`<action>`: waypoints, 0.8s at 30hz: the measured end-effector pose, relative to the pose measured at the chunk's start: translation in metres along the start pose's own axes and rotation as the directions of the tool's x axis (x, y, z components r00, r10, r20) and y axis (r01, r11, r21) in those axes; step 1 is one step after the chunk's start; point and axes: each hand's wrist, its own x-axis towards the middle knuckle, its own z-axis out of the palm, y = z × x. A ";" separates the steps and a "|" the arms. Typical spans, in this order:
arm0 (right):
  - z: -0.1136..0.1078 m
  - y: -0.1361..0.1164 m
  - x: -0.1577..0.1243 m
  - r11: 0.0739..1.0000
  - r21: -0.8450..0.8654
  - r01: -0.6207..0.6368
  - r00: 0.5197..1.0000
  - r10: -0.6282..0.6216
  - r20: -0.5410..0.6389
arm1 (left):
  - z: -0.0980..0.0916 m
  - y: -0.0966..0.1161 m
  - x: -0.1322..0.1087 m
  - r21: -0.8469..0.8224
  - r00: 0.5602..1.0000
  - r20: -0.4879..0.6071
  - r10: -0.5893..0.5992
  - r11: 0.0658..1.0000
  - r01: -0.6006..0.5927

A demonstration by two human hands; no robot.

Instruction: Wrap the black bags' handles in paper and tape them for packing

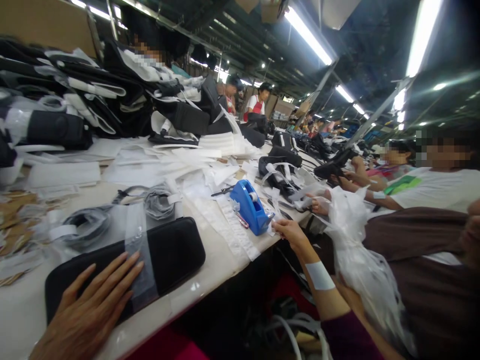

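My left hand (93, 300) lies flat with fingers spread on a black zippered case (168, 255), beside a transparent plastic film strip (139, 250) across the case. My right hand (290, 235), with a white bandage or band on the forearm (320, 276), sits at the table's edge. It is next to a blue tape dispenser (249, 207) and white fabric strips (228, 230). Its fingers are curled, and I cannot tell whether they hold anything.
A long white worktable (75, 192) carries white sheets, scissors (222, 191) and piled black cases (187, 117). Coiled grey cords (159, 202) lie beyond my left hand. To the right, co-workers sit along the table, one hand (319, 205) at a white plastic bag (348, 245).
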 end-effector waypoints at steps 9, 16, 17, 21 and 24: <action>0.058 -0.133 -0.055 0.309 -0.314 0.897 0.441 -0.662 0.606 | -0.014 0.011 -0.004 0.146 0.988 0.126 -0.092 0.987 0.074; 0.172 -0.275 -0.085 -0.362 0.143 0.921 -0.322 -0.500 0.804 | -0.016 0.012 -0.009 0.207 0.986 0.146 -0.078 0.977 0.047; 0.184 -0.281 -0.085 -0.391 0.166 0.905 -0.349 -0.463 0.814 | -0.016 0.012 -0.009 0.212 0.988 0.137 -0.078 0.976 0.047; 0.214 -0.288 -0.084 -0.452 0.191 0.871 -0.386 -0.393 0.835 | -0.016 0.010 -0.008 0.224 0.992 0.092 -0.087 0.973 0.064; 0.220 -0.288 -0.083 -0.481 0.182 0.857 -0.394 -0.387 0.834 | -0.017 0.010 -0.007 0.214 0.994 0.065 -0.089 0.974 0.073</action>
